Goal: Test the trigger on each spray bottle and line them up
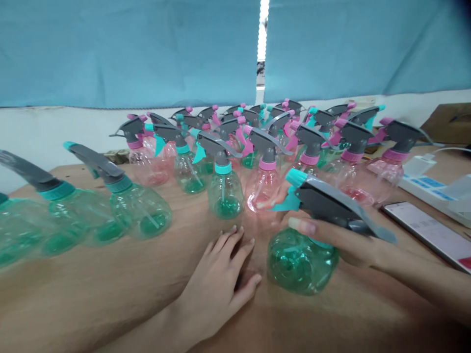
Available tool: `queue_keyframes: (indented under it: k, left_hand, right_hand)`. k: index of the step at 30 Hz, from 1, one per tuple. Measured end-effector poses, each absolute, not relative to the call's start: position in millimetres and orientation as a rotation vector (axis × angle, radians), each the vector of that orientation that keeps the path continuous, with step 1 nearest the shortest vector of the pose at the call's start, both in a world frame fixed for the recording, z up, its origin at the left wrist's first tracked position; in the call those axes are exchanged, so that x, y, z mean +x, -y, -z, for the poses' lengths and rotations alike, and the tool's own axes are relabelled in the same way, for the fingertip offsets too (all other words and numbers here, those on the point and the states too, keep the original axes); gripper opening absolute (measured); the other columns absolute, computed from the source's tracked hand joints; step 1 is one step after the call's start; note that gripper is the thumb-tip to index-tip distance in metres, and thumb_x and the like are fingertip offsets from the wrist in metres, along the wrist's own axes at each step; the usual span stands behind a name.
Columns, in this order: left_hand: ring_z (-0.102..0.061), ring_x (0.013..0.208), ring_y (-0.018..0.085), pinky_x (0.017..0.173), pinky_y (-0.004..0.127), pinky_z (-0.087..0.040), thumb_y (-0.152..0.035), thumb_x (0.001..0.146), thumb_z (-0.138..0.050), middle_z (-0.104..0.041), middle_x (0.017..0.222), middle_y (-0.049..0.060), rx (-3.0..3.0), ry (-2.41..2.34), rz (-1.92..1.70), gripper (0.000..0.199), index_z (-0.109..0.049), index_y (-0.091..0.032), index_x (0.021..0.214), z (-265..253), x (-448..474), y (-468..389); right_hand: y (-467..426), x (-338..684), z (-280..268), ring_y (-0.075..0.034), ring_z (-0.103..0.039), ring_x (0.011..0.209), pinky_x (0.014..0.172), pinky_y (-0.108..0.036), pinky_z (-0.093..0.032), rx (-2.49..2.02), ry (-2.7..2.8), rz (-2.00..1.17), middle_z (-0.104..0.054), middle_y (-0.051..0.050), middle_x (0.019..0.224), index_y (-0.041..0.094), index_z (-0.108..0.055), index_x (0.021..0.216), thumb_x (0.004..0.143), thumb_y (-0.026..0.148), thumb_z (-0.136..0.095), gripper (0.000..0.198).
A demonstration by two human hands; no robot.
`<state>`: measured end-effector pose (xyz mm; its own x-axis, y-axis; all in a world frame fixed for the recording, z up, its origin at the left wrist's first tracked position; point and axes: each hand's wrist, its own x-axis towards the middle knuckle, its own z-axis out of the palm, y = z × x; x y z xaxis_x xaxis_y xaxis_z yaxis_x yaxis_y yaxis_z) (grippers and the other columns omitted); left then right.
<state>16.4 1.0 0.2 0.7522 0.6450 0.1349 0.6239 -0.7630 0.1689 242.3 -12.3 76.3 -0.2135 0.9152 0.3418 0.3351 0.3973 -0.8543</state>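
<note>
A green spray bottle point(302, 262) with a grey and turquoise trigger head is in my right hand point(342, 238), which is wrapped around its neck below the head. The bottle tilts, its base turned partly toward me. My left hand point(221, 279) rests palm down on the wooden table point(147, 294), fingers stretched out and holding nothing. Just beyond the left fingertips stands another green spray bottle point(225, 193). Beside it is a pink spray bottle point(262, 189), close behind the held one.
Several pink and green spray bottles crowd the back of the table. A row of green ones point(142, 213) stands at the left. On the right lie a phone point(423, 230), a white power strip point(430, 189) and a cardboard box point(447, 125). A blue curtain point(147, 54) hangs behind.
</note>
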Motion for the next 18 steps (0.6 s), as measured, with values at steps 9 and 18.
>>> queue_keyframes:
  k: [9,18]
  left_hand:
    - [-0.04,0.129,0.035,0.1,0.054,-0.038,-0.035,0.092,-0.056,-0.044,0.142,0.017,2.824,-1.03,-0.276,0.048,-0.049,-0.012,0.134,1.2,15.8,-2.2]
    - [-0.039,0.13,0.033,0.101,0.053,-0.038,-0.037,0.093,-0.054,-0.043,0.143,0.015,2.826,-1.037,-0.27,0.048,-0.047,-0.015,0.135,0.7,16.1,-1.5]
  right_hand:
    - [13.0,237.5,-75.5,-0.013,-0.059,0.06,0.055,-0.026,-0.051,-1.004,1.736,-0.946,-0.065,0.0,0.077,0.029,-0.068,0.098,0.086,0.03,-0.059,0.016]
    - [9.4,235.8,-78.9,-0.021,-0.064,0.074,0.067,-0.035,-0.057,-1.015,1.79,-0.944,-0.067,0.003,0.072,0.041,-0.068,0.084,0.07,0.034,-0.068,0.016]
